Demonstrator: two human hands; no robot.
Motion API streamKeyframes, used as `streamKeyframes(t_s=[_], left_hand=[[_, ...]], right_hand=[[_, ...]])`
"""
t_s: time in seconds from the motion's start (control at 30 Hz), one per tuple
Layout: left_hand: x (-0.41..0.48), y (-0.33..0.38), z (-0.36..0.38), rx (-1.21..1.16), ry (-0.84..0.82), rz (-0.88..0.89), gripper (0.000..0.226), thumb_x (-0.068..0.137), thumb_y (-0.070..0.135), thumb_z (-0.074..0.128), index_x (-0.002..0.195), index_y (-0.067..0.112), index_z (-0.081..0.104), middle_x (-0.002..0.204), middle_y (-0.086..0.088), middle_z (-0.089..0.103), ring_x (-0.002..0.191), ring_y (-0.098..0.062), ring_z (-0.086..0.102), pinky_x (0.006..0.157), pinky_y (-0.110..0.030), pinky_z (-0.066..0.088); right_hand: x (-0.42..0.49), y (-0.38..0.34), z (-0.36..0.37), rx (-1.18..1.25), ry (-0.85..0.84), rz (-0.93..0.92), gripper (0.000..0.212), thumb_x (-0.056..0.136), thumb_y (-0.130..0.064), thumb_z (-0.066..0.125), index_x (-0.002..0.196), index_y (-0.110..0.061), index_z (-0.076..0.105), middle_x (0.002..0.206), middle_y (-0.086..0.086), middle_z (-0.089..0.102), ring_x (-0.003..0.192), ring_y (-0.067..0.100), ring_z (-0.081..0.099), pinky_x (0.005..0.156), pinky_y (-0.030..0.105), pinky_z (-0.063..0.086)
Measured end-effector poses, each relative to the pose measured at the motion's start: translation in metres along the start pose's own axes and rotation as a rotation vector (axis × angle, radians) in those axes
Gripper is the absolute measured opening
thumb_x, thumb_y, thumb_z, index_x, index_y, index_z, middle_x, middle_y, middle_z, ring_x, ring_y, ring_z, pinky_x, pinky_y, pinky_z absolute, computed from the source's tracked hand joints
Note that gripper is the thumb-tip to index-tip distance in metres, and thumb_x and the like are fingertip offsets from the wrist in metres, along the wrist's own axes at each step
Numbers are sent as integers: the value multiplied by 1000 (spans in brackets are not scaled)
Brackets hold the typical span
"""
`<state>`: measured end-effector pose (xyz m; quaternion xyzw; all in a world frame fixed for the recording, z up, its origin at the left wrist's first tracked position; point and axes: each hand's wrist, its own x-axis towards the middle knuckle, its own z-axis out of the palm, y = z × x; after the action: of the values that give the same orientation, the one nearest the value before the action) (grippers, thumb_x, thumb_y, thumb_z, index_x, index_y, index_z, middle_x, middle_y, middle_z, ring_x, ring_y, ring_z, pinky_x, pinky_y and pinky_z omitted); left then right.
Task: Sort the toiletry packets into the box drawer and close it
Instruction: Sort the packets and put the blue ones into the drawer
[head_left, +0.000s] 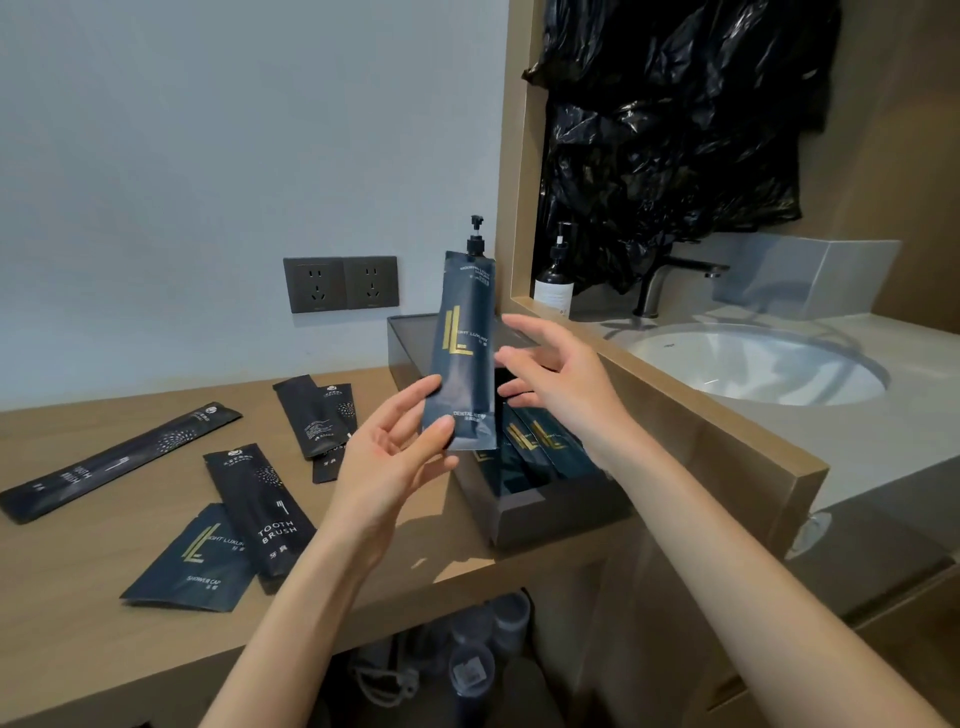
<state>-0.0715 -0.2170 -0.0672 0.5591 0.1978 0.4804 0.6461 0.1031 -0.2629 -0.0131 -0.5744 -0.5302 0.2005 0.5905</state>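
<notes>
I'm pinching the dental packet (462, 353) low with left hand (400, 447); right hand (556, 374) hovering beside, fingers spread. Best lowering it lengthwise into the drawer (561, 512).

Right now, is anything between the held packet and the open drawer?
No fixed thing does. The left hand pinches the packet upright above the open drawer. Only the open right hand hovers over the drawer, beside the packet. Other packets already lie inside.
</notes>
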Motion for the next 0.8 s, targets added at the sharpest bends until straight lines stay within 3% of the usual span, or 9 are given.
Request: streamKeyframes(t_s=[0.17, 0.3, 0.4, 0.5, 0.6, 0.8], left_hand=[[-2, 8, 18, 188, -154, 48, 37, 89, 9, 62, 123, 24, 61, 111, 7, 73, 97, -12, 70, 70, -23, 58], [2, 10, 25, 324, -185, 106, 35, 96, 26, 51, 131, 30, 53, 109, 6, 73, 94, -14, 70, 77, -26, 58], [14, -4, 15, 806, -129, 304, 34, 99, 32, 45, 133, 38, 44, 113, 18, 67, 100, -2, 64, 85, -25, 54], [28, -25, 5, 1144, -94, 328, 40, 99, 31, 45, 138, 29, 45, 127, 7, 61, 118, -11, 53, 95, -29, 46], [34, -41, 0, 1167, -84, 222, 46, 97, 37, 46, 141, 23, 43, 144, 1, 48, 134, -17, 41, 108, -35, 37], [26, -50, 5, 1045, -40, 36, 61, 96, 46, 45, 150, 21, 30, 153, 0, 37, 138, -16, 36, 107, -30, 32]], right_hand=[[-4, -5, -8, 69, 62, 57, 40, 90, -17, 65, 128, -25, 55, 107, 1, 71, 98, 13, 68, 75, 32, 60], [-4, -4, -25, 19, 83, 136, 38, 90, -18, 64, 126, -28, 59, 116, 1, 68, 109, 17, 64, 89, 37, 55], [-10, -6, -42, -114, 8, 246, 34, 93, -17, 60, 126, -27, 60, 125, 1, 63, 111, 17, 61, 97, 38, 50], [-22, -4, -54, -302, -81, 302, 35, 97, -16, 54, 131, -22, 58, 125, -1, 61, 105, 12, 58, 84, 24, 49], [-28, 5, -58, -436, -164, 366, 38, 99, -17, 48, 137, -18, 52, 125, 0, 58, 98, 11, 55, 64, 13, 41], [-14, 21, -51, -483, -244, 452, 38, 99, -18, 48, 137, -18, 52, 127, 2, 55, 104, 15, 56, 70, 18, 46]])
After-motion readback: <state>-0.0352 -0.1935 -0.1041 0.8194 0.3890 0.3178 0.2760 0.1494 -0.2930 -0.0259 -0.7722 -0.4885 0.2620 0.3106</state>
